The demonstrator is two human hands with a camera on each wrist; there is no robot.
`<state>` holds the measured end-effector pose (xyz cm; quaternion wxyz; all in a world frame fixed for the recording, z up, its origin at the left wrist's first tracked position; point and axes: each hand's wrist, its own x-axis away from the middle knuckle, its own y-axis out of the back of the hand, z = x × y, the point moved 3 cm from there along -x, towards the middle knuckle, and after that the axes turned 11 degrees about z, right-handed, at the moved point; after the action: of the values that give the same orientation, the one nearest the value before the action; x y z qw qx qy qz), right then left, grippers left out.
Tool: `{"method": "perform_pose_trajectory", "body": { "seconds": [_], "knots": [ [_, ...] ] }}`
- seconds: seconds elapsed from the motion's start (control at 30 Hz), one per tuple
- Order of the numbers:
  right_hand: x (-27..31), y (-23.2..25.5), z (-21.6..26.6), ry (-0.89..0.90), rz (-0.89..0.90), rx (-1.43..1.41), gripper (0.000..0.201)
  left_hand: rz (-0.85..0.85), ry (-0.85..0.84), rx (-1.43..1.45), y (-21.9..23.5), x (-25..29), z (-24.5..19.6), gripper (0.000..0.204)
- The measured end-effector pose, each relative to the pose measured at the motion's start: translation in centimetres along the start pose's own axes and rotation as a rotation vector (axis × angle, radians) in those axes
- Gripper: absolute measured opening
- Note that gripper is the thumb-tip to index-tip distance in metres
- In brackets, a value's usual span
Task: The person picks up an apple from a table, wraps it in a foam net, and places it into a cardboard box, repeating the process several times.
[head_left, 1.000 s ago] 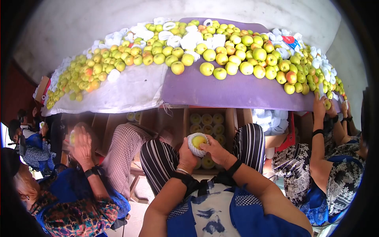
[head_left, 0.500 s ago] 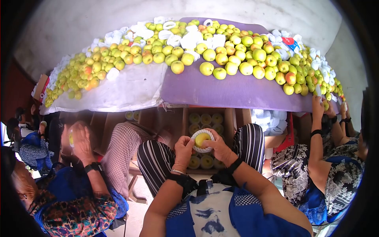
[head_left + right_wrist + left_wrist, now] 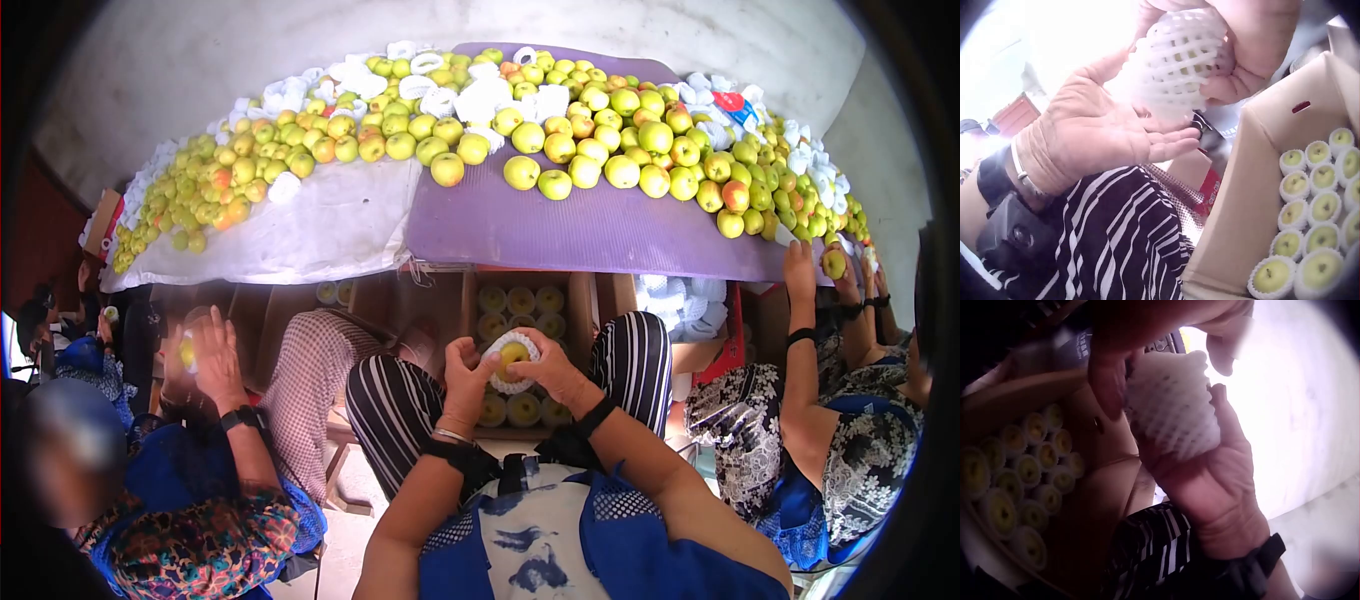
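Lap: the black-and-white striped trousers [image 3: 395, 400], one knee each side of the hands.
L hand: the bare left hand [image 3: 466, 385], palm spread, fingers mostly straight; it supports the net from the left, w/o wrapping round.
R hand: the bare right hand [image 3: 556, 378], w/ black wrist strap [image 3: 594, 420]; its fingers are bent round the net, so this grip is closed on it.
Held apple: one round yellow-green apple [image 3: 514, 358] in a white foam mesh net [image 3: 1172, 403], btw. both hands.
Net axis: uncovered end faces up to the head, apple skin visible there; exact tilt I can't tell.
Apple vs. box: apple is above the near part of the brown cardboard box [image 3: 1272, 125]; more of the box lies beyond. Which hand is nearer to it, can't tell.
Box rows: netted yellow-green apples [image 3: 1324, 207], side by side.
Neighbours: L, person in flowered sleeve [image 3: 200, 535], hands at a yellowish fruit [image 3: 187, 350]; R, person in black-white floral clothes [image 3: 865, 450].
Table: purple ribbed mat [image 3: 590, 230], white cloth [image 3: 340, 225], heap of loose apples [image 3: 655, 137], loose white nets [image 3: 362, 80] among them.
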<state>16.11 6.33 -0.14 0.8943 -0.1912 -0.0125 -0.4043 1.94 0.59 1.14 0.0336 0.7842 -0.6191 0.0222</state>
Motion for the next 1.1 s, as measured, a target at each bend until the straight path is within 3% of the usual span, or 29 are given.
{"method": "perform_pose_trajectory", "body": {
  "seconds": [0.03,0.07,0.1,0.17,0.3,0.37,0.4,0.5,0.57,0.7,0.8,0.87,0.9,0.97,1.0,1.1],
  "knots": [
    [0.0,-0.1,-0.2,-0.022,0.074,0.010,0.056,0.055,0.340,0.431,-0.3,0.3,0.7,0.025],
    [0.0,-0.3,-0.3,-0.044,0.150,0.019,0.056,0.219,0.358,0.593,-0.3,-0.3,3.3,0.034],
    [0.0,-0.4,-0.3,-0.044,0.151,0.018,0.056,0.217,0.358,0.592,-0.1,-0.4,3.6,0.034],
    [0.1,-0.5,0.1,0.020,0.206,0.143,0.055,0.376,0.386,0.545,-0.4,-0.5,4.1,0.033],
    [0.0,0.1,0.0,0.090,0.059,0.349,0.051,0.224,0.398,0.718,-0.3,-0.4,3.7,0.031],
    [0.3,-0.6,1.2,0.461,-0.009,0.742,0.042,0.192,0.411,0.728,-0.4,-0.5,4.5,0.030],
    [0.3,-0.8,1.0,0.461,-0.011,0.743,0.042,0.195,0.412,0.728,-0.6,-0.5,4.7,0.030],
    [-0.1,-0.9,-0.1,0.355,0.023,0.565,0.036,0.181,0.351,0.714,-1.1,-0.5,4.8,0.029],
    [-0.4,-0.1,-1.0,0.186,-0.045,0.158,0.032,0.185,0.344,0.831,-1.2,-0.3,4.5,0.031],
    [-0.5,-0.2,-1.1,0.163,0.000,-0.042,0.032,0.203,0.277,0.912,-1.4,-0.4,3.2,0.033],
    [-0.5,-0.4,-0.7,0.150,0.046,0.150,0.038,0.120,0.295,0.836,-0.6,-0.5,3.4,0.034],
    [-0.6,-0.2,0.2,0.316,0.088,0.877,0.062,0.045,0.334,0.613,0.0,-0.7,3.4,0.035],
    [-0.7,-0.4,1.1,0.301,0.091,0.875,0.062,0.040,0.347,0.619,0.1,-0.7,3.7,0.035],
    [-0.7,-1.8,3.1,0.236,0.218,0.935,0.085,-0.016,0.245,0.375,0.5,-1.1,4.0,0.045],
    [-1.2,-2.0,2.8,0.214,0.273,1.039,0.093,-0.011,0.245,0.386,0.3,-1.0,3.8,0.046],
    [-1.4,-3.4,2.1,0.082,0.268,1.103,0.088,-0.009,0.242,0.413,0.3,-1.0,3.9,0.047]
  ]
}}
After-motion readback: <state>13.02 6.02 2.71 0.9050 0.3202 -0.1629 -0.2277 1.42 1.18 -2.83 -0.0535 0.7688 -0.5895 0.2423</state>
